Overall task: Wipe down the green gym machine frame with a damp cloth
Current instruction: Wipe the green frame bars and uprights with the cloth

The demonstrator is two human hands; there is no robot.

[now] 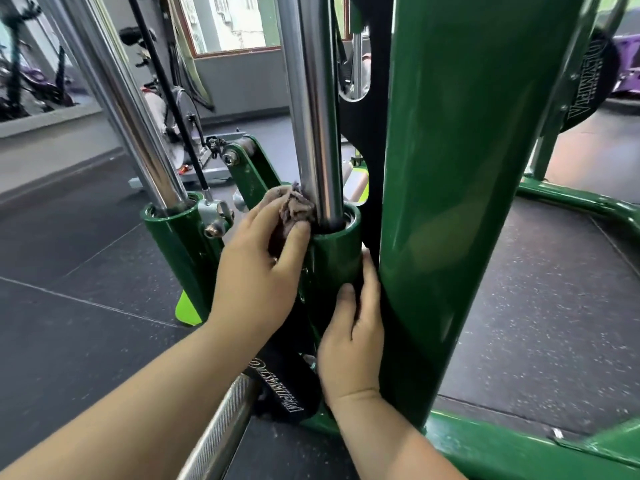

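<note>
Gripping a crumpled grey-brown cloth (pixel 294 206) in the left hand (pixel 256 271), fingers (pixel 266 212) curling round the wad and thumb pinning it from the near side. Pressing that soft, wrinkled bundle against the base of a polished chrome guide rod (pixel 315 116), right at the round rim of a glossy green sleeve (pixel 337 252) — cloth bulging out beyond the fingertips, touching both metal surfaces.

Resting the right hand (pixel 353 344) lower on the same sleeve, fingers (pixel 370 282) straight and pressed together, lying in the narrow gap between the sleeve and a broad, smooth green upright (pixel 467 168), thumb lying flat on the sleeve's curved front.

Looking past a second chrome rod (pixel 138 116) in its own green sleeve (pixel 173 233) to the left — and down at a knurled steel bar (pixel 221 434) beside a black pad (pixel 287 389) with pale lettering, both just under the wrists. Working above speckled black rubber floor (pixel 86 271).
</note>
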